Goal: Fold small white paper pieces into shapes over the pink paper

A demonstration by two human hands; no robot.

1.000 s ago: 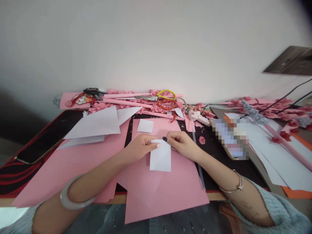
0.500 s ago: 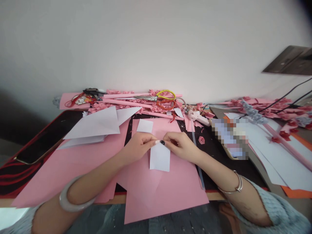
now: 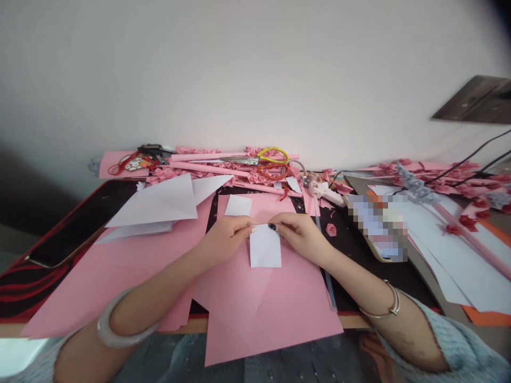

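A small white piece of paper (image 3: 265, 249) is pinched along its far edge by both hands. My left hand (image 3: 228, 238) is closed on the paper's upper left corner, thumb on top. At the upper right corner my right hand (image 3: 300, 236) grips it the same way, a dark thumbnail showing. Below lies a large pink sheet of paper (image 3: 275, 314), over which the paper is held. Just beyond my left hand rests another small white paper (image 3: 238, 205).
Folded white sheets (image 3: 155, 199) lie on pink paper at left, beside a dark phone (image 3: 80, 223). Along the wall are scissors (image 3: 255, 159), pink paper sticks (image 3: 211, 168) and a glue gun (image 3: 323, 190). A blurred-screen phone (image 3: 375, 229) and white sheets (image 3: 447, 260) are at right.
My hands have moved apart along the paper's far edge, from its middle out to the corners. The paper has shifted slightly up and right.
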